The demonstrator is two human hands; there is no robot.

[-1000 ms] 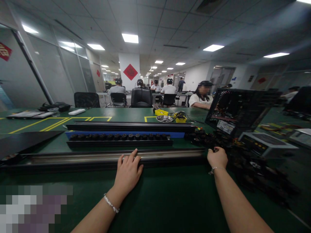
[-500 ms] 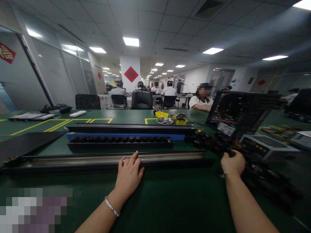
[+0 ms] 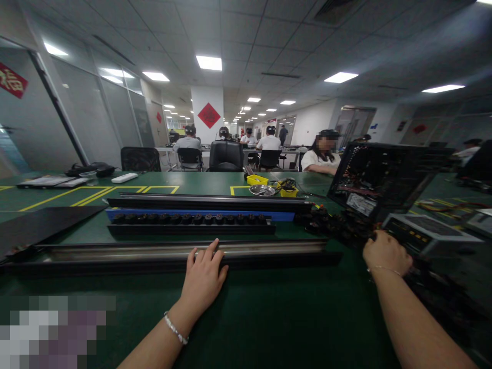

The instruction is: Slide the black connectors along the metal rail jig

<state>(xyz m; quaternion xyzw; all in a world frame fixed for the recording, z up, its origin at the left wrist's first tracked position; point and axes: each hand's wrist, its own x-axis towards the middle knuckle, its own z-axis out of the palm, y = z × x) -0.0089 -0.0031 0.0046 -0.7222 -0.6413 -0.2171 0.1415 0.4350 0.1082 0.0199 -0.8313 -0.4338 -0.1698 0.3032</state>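
My left hand (image 3: 203, 274) lies palm down with its fingers spread on a long black channel (image 3: 277, 250) with a pale inner strip. Beyond it, a shorter black tray (image 3: 192, 228) carries a row of several small round black parts. At the right, my right hand (image 3: 388, 255) is closed, with its fingers curled down beside a heap of black parts (image 3: 342, 225). Its fingertips are mostly hidden, so what they grip cannot be made out. More dark parts (image 3: 446, 302) lie to the right of this hand.
Behind the tray lie a blue strip (image 3: 286, 217) and another black rail (image 3: 215, 202). An open black computer case (image 3: 384, 179) and a grey power supply unit (image 3: 430, 230) stand at the right. Farther back are a metal dish (image 3: 262, 190), yellow bins (image 3: 257, 180) and a seated person (image 3: 319, 159).
My right hand has moved a little to the right, closer to the power supply unit. My left hand stays in the same spot on the channel.
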